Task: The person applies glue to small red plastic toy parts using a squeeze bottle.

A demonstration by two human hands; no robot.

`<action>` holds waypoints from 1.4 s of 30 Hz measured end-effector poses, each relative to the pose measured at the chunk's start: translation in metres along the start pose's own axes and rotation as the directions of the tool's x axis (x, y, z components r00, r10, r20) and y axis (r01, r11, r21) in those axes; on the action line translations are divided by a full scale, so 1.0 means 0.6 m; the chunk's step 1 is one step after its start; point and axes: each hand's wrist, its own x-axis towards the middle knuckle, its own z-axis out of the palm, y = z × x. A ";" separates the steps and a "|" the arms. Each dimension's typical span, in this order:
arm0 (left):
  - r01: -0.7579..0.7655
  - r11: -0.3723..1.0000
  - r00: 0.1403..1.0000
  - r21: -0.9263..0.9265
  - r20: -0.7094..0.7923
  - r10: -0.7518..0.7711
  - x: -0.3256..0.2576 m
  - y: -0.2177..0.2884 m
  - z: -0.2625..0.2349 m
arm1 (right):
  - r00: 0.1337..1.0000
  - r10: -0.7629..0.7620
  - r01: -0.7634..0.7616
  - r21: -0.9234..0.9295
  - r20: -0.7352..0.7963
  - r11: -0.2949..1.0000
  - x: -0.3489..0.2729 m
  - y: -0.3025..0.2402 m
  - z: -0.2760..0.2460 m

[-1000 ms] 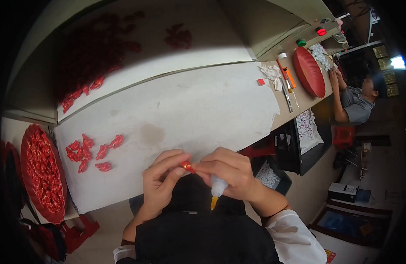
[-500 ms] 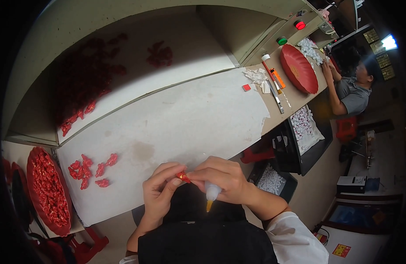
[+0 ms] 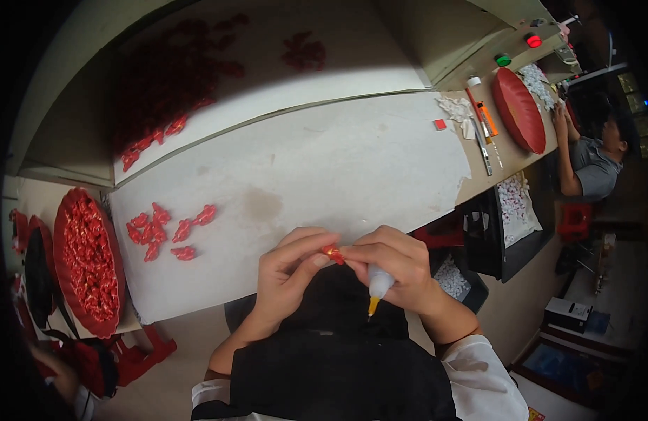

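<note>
Between the fingertips of my left hand (image 3: 289,272) is a small red figurine (image 3: 332,254) with gold-coloured marks. The thumb and fingertips of my right hand (image 3: 402,261) touch the figurine's other side. Tucked in that same right hand is a translucent squeeze bottle (image 3: 380,282), its yellow needle tip pointing down, away from the figurine. Both hands are at the near edge of the white-covered worktable (image 3: 324,165), over my dark apron. To the left on the table lies a loose group of similar red figurines (image 3: 150,230); their fine shape is too small to tell.
A red scalloped tray (image 3: 120,309) heaped with red-gold pieces stands far left. More red pieces (image 3: 155,137) lie inside the shadowed booth behind. Right: crumpled tissue (image 3: 456,107), an orange-handled tool (image 3: 487,119), a red tray (image 3: 518,112), black crates (image 3: 484,242) and a co-worker (image 3: 594,165).
The whole view has shifted, so the table and hands appear farther right and higher. Both hands keep their hold on the figurine and bottle. A person's arm now shows at the lower left.
</note>
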 end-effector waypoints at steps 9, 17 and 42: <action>0.034 0.989 0.999 -0.147 0.038 -0.029 0.005 -0.003 0.002 | 0.998 0.061 -0.062 0.048 0.028 0.997 0.004 0.002 -0.005; 0.061 0.967 0.993 -0.246 -0.084 -0.084 -0.007 0.006 -0.015 | 0.929 0.328 -0.345 -0.085 -0.169 0.935 0.056 0.120 -0.138; 0.063 0.955 0.997 -0.290 -0.035 -0.076 0.001 0.003 -0.019 | 0.976 0.165 -0.168 -0.003 -0.144 0.986 0.027 0.044 -0.079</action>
